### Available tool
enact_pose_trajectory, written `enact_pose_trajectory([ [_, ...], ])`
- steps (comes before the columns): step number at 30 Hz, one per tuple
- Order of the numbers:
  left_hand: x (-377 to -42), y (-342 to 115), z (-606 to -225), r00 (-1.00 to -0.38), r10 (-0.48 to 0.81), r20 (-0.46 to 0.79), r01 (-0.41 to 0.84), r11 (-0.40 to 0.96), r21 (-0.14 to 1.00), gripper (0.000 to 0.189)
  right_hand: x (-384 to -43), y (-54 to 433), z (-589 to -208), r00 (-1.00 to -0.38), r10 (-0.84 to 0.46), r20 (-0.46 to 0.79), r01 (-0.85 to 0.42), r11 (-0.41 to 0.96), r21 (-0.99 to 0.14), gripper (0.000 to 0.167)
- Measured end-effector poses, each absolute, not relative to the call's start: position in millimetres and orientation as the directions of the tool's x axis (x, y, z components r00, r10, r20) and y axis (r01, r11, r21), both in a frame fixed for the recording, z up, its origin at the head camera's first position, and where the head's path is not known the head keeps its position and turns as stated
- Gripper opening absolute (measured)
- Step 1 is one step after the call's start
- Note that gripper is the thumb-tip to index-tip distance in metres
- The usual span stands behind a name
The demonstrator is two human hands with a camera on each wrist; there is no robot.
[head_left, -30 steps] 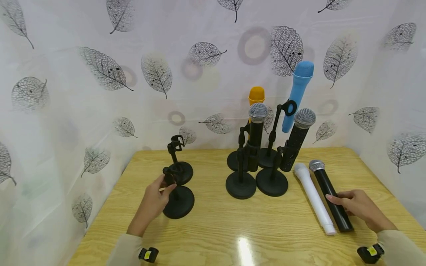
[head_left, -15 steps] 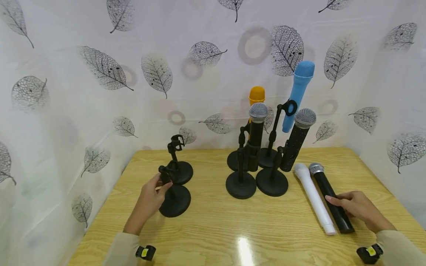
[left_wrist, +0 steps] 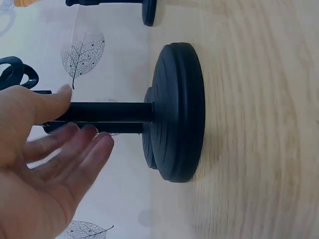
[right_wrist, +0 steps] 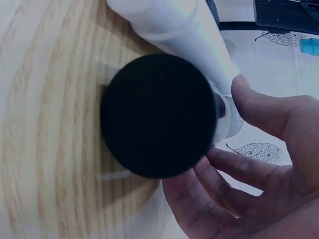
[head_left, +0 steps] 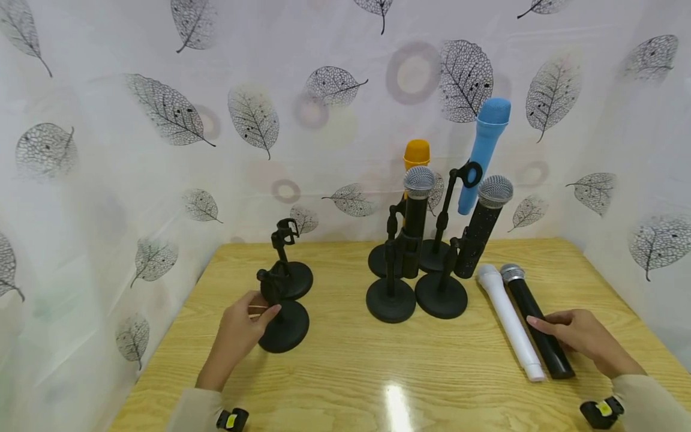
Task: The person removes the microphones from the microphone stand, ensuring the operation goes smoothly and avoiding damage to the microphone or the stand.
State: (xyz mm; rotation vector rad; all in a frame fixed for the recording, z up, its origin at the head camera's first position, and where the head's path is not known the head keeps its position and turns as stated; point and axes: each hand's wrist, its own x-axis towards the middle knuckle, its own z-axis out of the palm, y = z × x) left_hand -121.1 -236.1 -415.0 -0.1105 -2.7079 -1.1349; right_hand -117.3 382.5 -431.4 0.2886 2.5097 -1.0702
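Note:
At the left of the table, my left hand [head_left: 237,327] is at the upper post of a black microphone stand [head_left: 285,331]. In the left wrist view its thumb lies along the post and the other fingers are loosely extended below it; the round base [left_wrist: 179,112] rests on the wood. Behind it stands a second microphone stand [head_left: 299,282] with a bare clip. On the right, my right hand [head_left: 585,339] holds a lying black microphone [head_left: 525,298], thumb over the top, fingers along the far side. Its butt end [right_wrist: 157,117] faces the right wrist camera.
A white microphone [head_left: 510,324] lies alongside the black one. Several stands cluster centre-right, carrying an orange microphone [head_left: 416,153], a blue microphone [head_left: 486,138], a silver-headed black microphone [head_left: 415,210] and a speckled black microphone [head_left: 480,228]. A leaf-patterned curtain [head_left: 345,138] surrounds the table.
The near stand has shifted slightly left, then stayed put, while my left hand lowered a little and its fingers loosened. The black microphone's head has moved slightly toward me.

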Motion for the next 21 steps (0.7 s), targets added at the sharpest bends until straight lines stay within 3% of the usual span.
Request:
enact_pose_trajectory([
  [6, -110.2, -235.6, -405.5, -0.981, -0.002, 0.195, 0.119, 0.787, 0.605, 0.021, -113.7, 384.8, -421.5, -0.92, 0.025, -0.391, 0.309, 0.659, -0.685, 0.088],
  [10, -104.1, -235.6, -397.8, -0.979, 0.188, 0.073, 0.188, 0.713, 0.676, 0.02, -111.2, 385.0, -411.0, -0.928, 0.038, -0.37, 0.307, 0.642, -0.703, 0.088],
  [12, -101.5, -234.5, -396.2, -0.943, 0.332, 0.003, 0.225, 0.632, 0.741, 0.023, -109.9, 384.1, -406.5, -0.943, 0.046, -0.33, 0.278, 0.654, -0.704, 0.086],
  [16, -99.4, -223.9, -396.5, -0.814, 0.577, -0.061, 0.26, 0.456, 0.851, 0.025, -106.6, 380.1, -399.9, -0.967, 0.052, -0.251, 0.219, 0.675, -0.705, 0.079],
  [21, -103.5, -200.0, -397.8, -0.728, 0.683, -0.068, 0.272, 0.379, 0.885, 0.024, -104.4, 371.8, -393.2, -0.972, 0.031, -0.232, 0.195, 0.657, -0.729, 0.07],
])
